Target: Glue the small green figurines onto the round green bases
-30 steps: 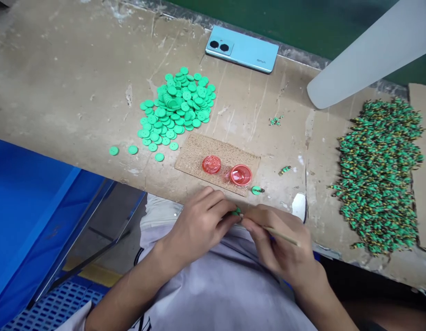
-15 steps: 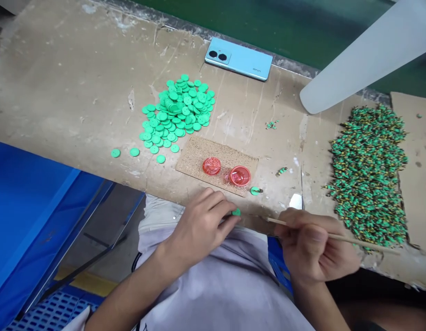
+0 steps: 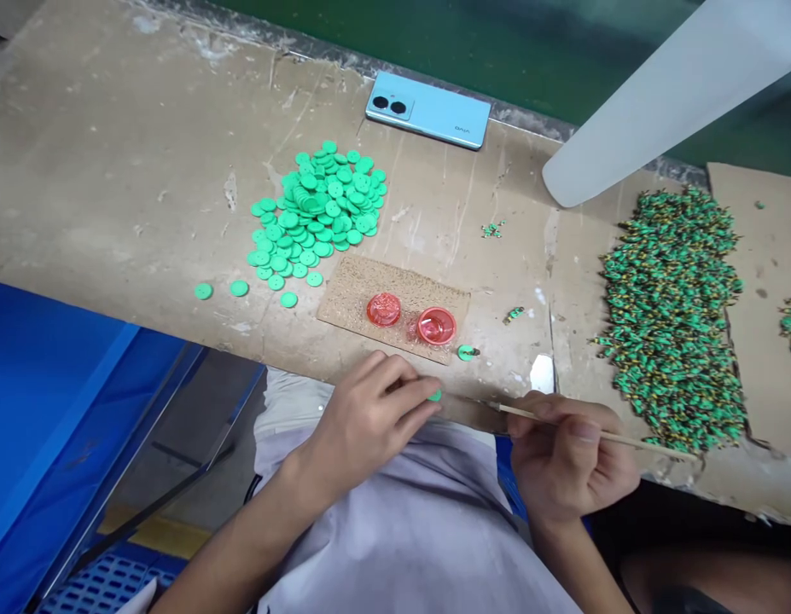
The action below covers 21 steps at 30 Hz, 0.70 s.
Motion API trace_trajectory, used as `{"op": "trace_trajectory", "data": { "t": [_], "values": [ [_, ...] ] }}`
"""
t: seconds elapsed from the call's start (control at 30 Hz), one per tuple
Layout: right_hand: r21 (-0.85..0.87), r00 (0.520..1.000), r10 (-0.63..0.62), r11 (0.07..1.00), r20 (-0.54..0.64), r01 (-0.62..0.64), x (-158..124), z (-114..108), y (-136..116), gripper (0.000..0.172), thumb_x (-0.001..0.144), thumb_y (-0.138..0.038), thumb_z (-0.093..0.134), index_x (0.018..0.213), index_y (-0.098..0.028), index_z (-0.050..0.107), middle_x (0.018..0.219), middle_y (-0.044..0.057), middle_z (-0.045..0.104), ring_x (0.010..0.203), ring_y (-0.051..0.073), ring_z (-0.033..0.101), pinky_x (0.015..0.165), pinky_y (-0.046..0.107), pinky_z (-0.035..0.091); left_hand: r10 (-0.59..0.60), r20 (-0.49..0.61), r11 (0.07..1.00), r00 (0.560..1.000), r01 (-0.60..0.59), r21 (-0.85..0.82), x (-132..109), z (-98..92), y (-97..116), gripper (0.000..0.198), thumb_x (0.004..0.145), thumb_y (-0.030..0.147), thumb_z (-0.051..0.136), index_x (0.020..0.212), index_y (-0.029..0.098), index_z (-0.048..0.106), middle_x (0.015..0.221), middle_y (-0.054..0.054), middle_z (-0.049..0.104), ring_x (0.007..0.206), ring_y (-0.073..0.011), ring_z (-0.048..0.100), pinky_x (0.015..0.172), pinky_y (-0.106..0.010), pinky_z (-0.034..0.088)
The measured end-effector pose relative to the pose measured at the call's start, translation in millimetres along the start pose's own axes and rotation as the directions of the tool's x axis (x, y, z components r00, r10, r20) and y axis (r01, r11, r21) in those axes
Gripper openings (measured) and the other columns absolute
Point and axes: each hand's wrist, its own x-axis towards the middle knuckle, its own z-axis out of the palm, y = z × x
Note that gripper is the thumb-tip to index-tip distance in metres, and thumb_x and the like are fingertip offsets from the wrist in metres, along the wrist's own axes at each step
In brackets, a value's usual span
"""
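My left hand (image 3: 375, 418) pinches a green disc (image 3: 435, 396) at the table's front edge. A thin wooden stick (image 3: 523, 413) is held in my right hand (image 3: 571, 452), its tip pointing left toward the disc without touching it. Just beyond my left hand, two small red cups, one at left (image 3: 383, 309) and one at right (image 3: 437, 326), sit on a brown board (image 3: 350, 286). Another green disc (image 3: 465, 352), with a small dark piece on it, lies beside the board. Many green discs (image 3: 311, 205) are heaped farther back.
A large pile of small green, black and yellow pieces (image 3: 673, 315) covers the right side of the table (image 3: 145, 153). At the back are a light blue phone (image 3: 428, 111) and a leaning white tube (image 3: 644, 102). Blue fabric (image 3: 43, 392) hangs at left.
The whole view has shifted a little, moving the table's contents left in the picture. My right hand and the stick have moved slightly left; my left hand still pinches the disc.
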Motion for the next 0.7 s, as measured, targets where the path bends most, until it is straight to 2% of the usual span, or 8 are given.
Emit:
{"op": "trace_trajectory", "data": {
  "t": [0.17, 0.33, 0.5, 0.6, 0.7],
  "values": [
    [0.003, 1.0, -0.014, 1.0, 0.019, 0.014, 1, 1, 0, 0.021, 0.102, -0.026, 0.062, 0.086, -0.016, 0.069, 0.069, -0.002, 0.064, 0.045, 0.01, 0.058, 0.041, 0.025, 0.047, 0.053, -0.044, 0.998, 0.998, -0.051, 0.043, -2, 2.0, -1, 0.007, 0.096, 0.015, 0.071, 0.101, 0.018, 0.073, 0.086, -0.003, 0.065, 0.076, -0.0154, 0.052, 0.068, -0.028, 0.047],
    [-0.027, 1.0, -0.008, 1.0, 0.028, 0.008, 1, 0, -1, 0.023, 0.102, -0.029, 0.063, 0.084, -0.017, 0.069, 0.065, -0.002, 0.063, 0.044, 0.011, 0.057, 0.039, 0.024, 0.044, 0.118, -0.092, 0.986, 0.989, -0.105, 0.127, -4, 3.5, 1, 0.012, 0.093, 0.009, 0.071, 0.093, 0.021, 0.07, 0.088, -0.001, 0.073, 0.074, -0.0148, 0.058, 0.067, -0.031, 0.044],
    [-0.031, 1.0, 0.006, 1.0, 0.018, -0.005, -1, 0, 0, 0.021, 0.102, -0.028, 0.063, 0.086, -0.017, 0.069, 0.068, -0.001, 0.065, 0.045, 0.011, 0.058, 0.04, 0.024, 0.045, 0.076, -0.135, 0.997, 0.988, -0.074, 0.024, -9, 5.4, -2, 0.013, 0.094, 0.014, 0.074, 0.094, 0.018, 0.061, 0.092, -0.004, 0.078, 0.08, -0.016, 0.07, 0.072, -0.031, 0.051],
    [-0.013, 1.0, 0.001, 1.0, 0.025, -0.001, -2, -1, 0, 0.02, 0.102, -0.027, 0.062, 0.086, -0.016, 0.069, 0.067, -0.001, 0.064, 0.046, 0.011, 0.059, 0.04, 0.024, 0.045, 0.043, -0.139, 0.998, 0.989, -0.048, -0.031, -12, 5.7, -4, 0.018, 0.094, 0.011, 0.073, 0.091, 0.019, 0.057, 0.094, -0.004, 0.079, 0.083, -0.0163, 0.073, 0.074, -0.032, 0.054],
    [-0.002, 1.0, -0.004, 1.0, 0.027, 0.004, -2, -1, 0, 0.02, 0.101, -0.026, 0.062, 0.086, -0.016, 0.07, 0.067, -0.002, 0.064, 0.046, 0.011, 0.059, 0.038, 0.023, 0.044, 0.104, -0.138, 0.994, 0.985, -0.106, -0.004, -12, 5.5, -5, 0.018, 0.093, 0.008, 0.072, 0.092, 0.02, 0.058, 0.097, -0.003, 0.081, 0.084, -0.0164, 0.072, 0.075, -0.031, 0.054]
  ]
}}
